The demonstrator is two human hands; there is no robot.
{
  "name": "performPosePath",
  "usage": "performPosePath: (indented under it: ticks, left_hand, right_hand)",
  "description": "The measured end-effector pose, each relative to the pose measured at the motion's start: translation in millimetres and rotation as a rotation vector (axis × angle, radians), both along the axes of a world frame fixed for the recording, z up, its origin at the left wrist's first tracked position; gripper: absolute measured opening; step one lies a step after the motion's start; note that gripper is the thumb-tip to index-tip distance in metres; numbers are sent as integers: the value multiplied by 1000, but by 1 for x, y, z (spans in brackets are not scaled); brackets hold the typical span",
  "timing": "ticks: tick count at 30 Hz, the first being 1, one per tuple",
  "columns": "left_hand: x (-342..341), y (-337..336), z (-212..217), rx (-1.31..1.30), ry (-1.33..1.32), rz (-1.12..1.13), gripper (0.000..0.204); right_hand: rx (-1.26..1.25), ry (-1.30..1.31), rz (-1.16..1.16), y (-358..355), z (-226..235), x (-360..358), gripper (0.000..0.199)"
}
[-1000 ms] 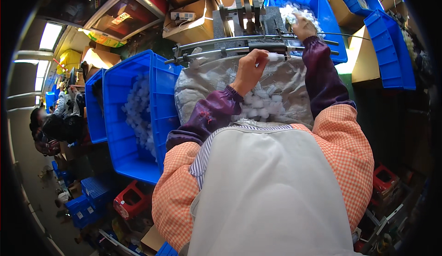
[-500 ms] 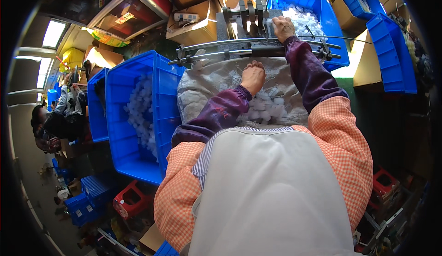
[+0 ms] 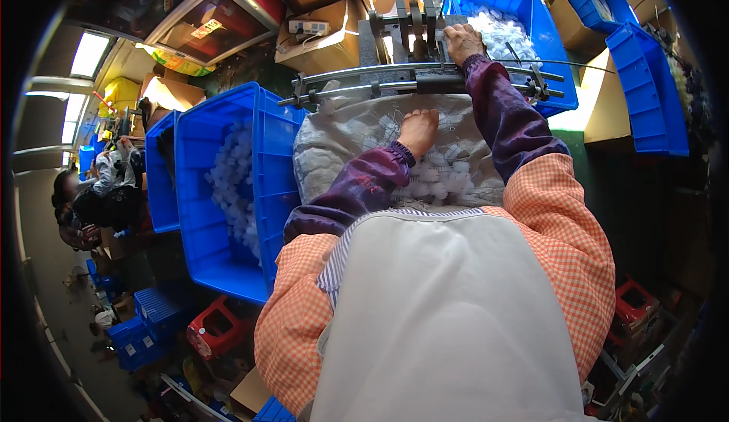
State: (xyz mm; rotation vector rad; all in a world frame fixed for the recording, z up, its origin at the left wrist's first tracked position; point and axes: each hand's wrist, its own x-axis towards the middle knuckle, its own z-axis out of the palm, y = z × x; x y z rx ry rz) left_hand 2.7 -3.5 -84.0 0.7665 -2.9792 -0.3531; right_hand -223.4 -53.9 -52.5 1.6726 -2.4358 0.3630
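My left hand (image 3: 419,132) is over a grey cloth (image 3: 323,137) spread in front of me, its fingers curled together and what they hold hidden. Small translucent white plastic pieces (image 3: 444,175) and thin wire-like bits lie on the cloth around and below it. Farther off, my right hand (image 3: 464,43) is bent over the right side of a dark metal bench machine (image 3: 416,35), fingertips close to its grey plate. Anything between those fingers is too small to see. Metal rods (image 3: 364,90) run crosswise between the machine and the cloth.
A blue bin (image 3: 220,259) with white pieces stands at my left; another blue bin (image 3: 548,39) holding similar pieces is behind my right hand. More blue crates (image 3: 645,92) rise at the far right. Cardboard boxes (image 3: 315,50) sit behind the rods; a red stool (image 3: 216,329) is lower left.
My left hand has drawn slightly nearer to me, with its fingers more tucked in. My right hand has shifted a little left and nearer the machine.
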Motion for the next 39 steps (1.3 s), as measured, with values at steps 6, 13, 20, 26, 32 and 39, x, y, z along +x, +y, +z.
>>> performPosePath:
  ticks: [6,13,20,26,32,39]
  left_hand:
    - [5,1,19,46,-125,49,16]
    - [7,2,19,-103,166,-66,12]
    - [14,8,45,101,360,-162,12]
    - [19,13,44,191,394,-81,14]
    - [23,9,36,139,340,-118,16]
    - [23,11,39,193,369,-166,23]
  right_hand:
    - [53,57,-14,1,2,2,18]
    - [-21,90,-27,0,-6,-2,17]
    - [-103,-32,32,-1,-6,-1,16]
    - [-21,80,-31,-3,-3,1,16]
    - [-87,-21,56,-4,-8,-7,19]
    - [145,-112,-159,-1,13,3,27]
